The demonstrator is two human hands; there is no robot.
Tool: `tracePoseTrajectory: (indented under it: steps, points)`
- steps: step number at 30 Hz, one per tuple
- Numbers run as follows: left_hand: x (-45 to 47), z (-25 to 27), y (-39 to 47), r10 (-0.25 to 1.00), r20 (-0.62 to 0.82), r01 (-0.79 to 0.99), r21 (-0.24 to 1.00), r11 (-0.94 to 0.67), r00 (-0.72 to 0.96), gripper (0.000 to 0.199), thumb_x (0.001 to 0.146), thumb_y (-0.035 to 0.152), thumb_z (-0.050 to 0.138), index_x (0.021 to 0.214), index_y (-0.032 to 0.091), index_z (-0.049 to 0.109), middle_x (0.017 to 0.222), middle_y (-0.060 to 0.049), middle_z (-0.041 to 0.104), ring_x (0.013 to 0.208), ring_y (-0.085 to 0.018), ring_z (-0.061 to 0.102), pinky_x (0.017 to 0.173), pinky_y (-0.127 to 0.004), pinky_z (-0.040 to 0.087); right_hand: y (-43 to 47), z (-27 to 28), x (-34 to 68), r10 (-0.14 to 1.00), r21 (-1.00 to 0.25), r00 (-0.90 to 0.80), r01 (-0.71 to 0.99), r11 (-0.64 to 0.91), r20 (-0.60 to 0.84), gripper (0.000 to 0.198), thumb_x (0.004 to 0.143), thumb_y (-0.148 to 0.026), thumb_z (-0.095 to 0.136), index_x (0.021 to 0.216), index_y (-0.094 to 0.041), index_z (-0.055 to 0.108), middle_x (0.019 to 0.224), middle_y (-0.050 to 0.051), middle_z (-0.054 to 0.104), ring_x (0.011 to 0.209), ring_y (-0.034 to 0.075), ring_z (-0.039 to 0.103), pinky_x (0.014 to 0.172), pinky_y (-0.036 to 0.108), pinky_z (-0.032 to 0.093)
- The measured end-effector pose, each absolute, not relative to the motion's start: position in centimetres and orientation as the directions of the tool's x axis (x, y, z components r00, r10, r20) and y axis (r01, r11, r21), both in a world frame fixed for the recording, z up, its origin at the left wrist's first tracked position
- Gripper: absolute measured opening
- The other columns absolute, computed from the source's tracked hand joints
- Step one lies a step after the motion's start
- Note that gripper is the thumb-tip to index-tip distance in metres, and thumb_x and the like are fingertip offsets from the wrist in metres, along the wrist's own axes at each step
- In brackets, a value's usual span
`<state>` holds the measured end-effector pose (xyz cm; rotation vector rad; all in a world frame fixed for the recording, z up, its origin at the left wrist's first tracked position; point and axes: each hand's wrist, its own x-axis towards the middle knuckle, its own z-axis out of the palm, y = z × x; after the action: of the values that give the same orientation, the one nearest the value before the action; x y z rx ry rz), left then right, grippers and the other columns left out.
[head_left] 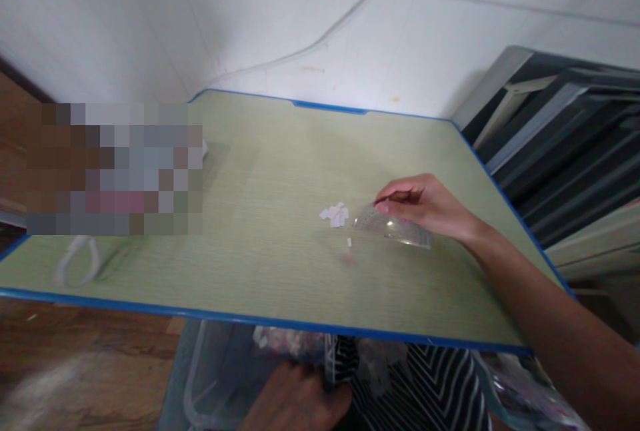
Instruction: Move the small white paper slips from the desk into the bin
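In my right hand [425, 208] a clear plastic protractor [393, 228] is pinched by its curved edge, thumb and fingers closed on it. It is tilted over the table, its straight edge toward me. Left of it is a small heap of white paper scraps [336, 214]. A single small white scrap [349, 242] lies nearer to me, beside a blurred pinkish spot. My left hand [305, 394] is low, below the table's front edge, over a clear plastic bin [205, 378]; its back shows and its fingers are hidden.
The table [260, 218] has a pale green top and blue rim. A white loop [77, 261] sits at its left, next to a pixelated area. Dark framed panels [565, 118] lean at the right. Behind is a white wall with a cable [345, 18]. Striped cloth [435, 384] shows below.
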<state>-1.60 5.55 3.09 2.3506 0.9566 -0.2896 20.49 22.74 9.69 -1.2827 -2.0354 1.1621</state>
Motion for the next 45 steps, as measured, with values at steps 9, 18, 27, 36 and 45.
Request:
tracePoseTrajectory:
  steps: [9, 18, 27, 36, 45]
  points:
    - [-1.5, 2.7, 5.6, 0.555, -0.397, 0.682, 0.454, -0.573, 0.731, 0.015, 0.086, 0.016, 0.055, 0.097, 0.021, 0.065, 0.092, -0.007, 0.068, 0.081, -0.025, 0.065, 0.068, -0.033, 0.052, 22.0, 9.9, 20.6, 0.886, -0.802, -0.454, 0.561, 0.204, -0.093, 0.019, 0.075, -0.031, 0.060, 0.070, -0.014, 0.060, 0.049, -0.003, 0.047, 0.042, 0.006, 0.039, 0.039, 0.020, 0.027]
    - [-1.9, 2.5, 5.1, 0.575, -0.352, 0.671, 0.468, -0.575, 0.739, 0.016, 0.083, 0.011, 0.058, 0.093, 0.020, 0.066, 0.087, -0.008, 0.068, 0.077, -0.024, 0.064, 0.065, -0.030, 0.050, 20.6, 10.5, 19.1, 0.815, -0.845, -0.575, 0.471, 0.254, -0.075, 0.019, 0.078, -0.032, 0.058, 0.069, -0.015, 0.056, 0.049, -0.004, 0.046, 0.043, 0.005, 0.038, 0.040, 0.019, 0.028]
    - [-1.6, 2.9, 5.5, 0.569, -0.367, 0.675, 0.465, -0.572, 0.736, 0.015, 0.083, 0.013, 0.058, 0.094, 0.020, 0.066, 0.081, -0.007, 0.068, 0.073, -0.024, 0.064, 0.061, -0.030, 0.050, 20.9, 10.9, 20.2, 0.833, -0.789, -0.545, 0.550, 0.275, -0.090, 0.020, 0.076, -0.032, 0.060, 0.067, -0.014, 0.058, 0.049, -0.003, 0.046, 0.044, 0.006, 0.039, 0.041, 0.021, 0.028]
    - [-1.6, 2.9, 5.5, 0.545, -0.402, 0.677, 0.463, -0.572, 0.736, 0.017, 0.082, 0.011, 0.056, 0.094, 0.019, 0.066, 0.085, -0.009, 0.068, 0.077, -0.027, 0.064, 0.063, -0.035, 0.051, 20.5, 10.0, 18.6, 0.790, -0.828, -0.606, 0.490, 0.273, -0.098, 0.020, 0.077, -0.031, 0.058, 0.069, -0.013, 0.058, 0.050, -0.004, 0.045, 0.044, 0.005, 0.037, 0.040, 0.019, 0.028]
    - [-1.9, 2.8, 5.1, 0.631, -0.313, 0.684, 0.518, -0.513, 0.710, 0.023, 0.083, 0.009, 0.057, 0.101, 0.022, 0.066, 0.085, -0.007, 0.068, 0.079, -0.022, 0.063, 0.075, -0.033, 0.050, 21.6, 10.5, 20.8, 0.818, -0.787, -0.543, 0.583, 0.203, -0.191, 0.018, 0.075, -0.028, 0.061, 0.065, -0.015, 0.056, 0.049, -0.005, 0.046, 0.042, 0.005, 0.039, 0.039, 0.018, 0.027]
